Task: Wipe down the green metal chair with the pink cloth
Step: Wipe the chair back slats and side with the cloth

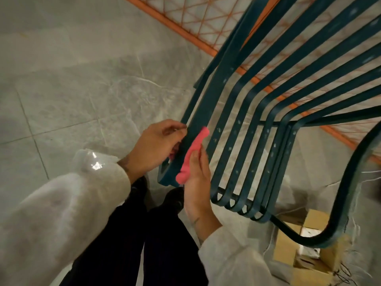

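Observation:
The green metal chair (237, 104) fills the right half of the head view, its curved slats running from the upper right down toward me. A pink cloth (192, 154) lies bunched along the leftmost broad slat near its lower end. My right hand (198, 178) grips the cloth from the right side and presses it to that slat. On the slat's left edge, my left hand (156, 147) curls its fingers round the metal, and a bit of pink shows under its fingers.
Grey marble floor tiles (82, 79) spread to the left. An orange wire-mesh panel (185, 21) lies on the floor behind the chair. Open cardboard boxes (309, 250) sit under the chair at the lower right. My dark trouser legs and shoes (173, 201) are below the hands.

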A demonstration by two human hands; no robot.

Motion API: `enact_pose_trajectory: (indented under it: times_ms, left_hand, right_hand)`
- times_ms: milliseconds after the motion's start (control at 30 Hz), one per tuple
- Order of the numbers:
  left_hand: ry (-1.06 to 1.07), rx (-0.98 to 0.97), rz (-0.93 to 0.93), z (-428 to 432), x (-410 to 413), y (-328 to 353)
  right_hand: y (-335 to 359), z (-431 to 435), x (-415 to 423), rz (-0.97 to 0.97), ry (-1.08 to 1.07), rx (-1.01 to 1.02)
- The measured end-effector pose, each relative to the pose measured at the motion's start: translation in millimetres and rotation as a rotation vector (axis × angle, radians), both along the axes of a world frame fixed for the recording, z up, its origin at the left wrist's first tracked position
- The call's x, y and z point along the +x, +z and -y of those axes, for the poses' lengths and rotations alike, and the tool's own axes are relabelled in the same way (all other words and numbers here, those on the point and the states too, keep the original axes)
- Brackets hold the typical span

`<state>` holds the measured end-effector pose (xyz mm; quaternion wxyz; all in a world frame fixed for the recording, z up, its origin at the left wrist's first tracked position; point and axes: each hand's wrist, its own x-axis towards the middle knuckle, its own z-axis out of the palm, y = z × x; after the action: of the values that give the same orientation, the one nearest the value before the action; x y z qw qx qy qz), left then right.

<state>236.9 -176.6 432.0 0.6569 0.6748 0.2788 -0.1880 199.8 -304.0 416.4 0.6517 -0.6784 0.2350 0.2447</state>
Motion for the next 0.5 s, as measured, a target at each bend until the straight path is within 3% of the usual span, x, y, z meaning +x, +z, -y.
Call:
enact_pose_trajectory:
  times_ms: [133, 233, 500]
  left_hand:
    - [0.096, 0.247, 0.106, 24, -6, -5]
    - [0.101, 0.358, 0.134, 30, -4, -8]
    - [-0.058, 0.293, 0.072, 8, 8, -8]
  right_hand:
    - [-2, 10, 33, -0.141, -0.108, 0.337]
    - [-6, 7, 95, -0.110, -0.141, 0.413]
    - [-6, 0, 285, -0.019, -0.240, 0.552]
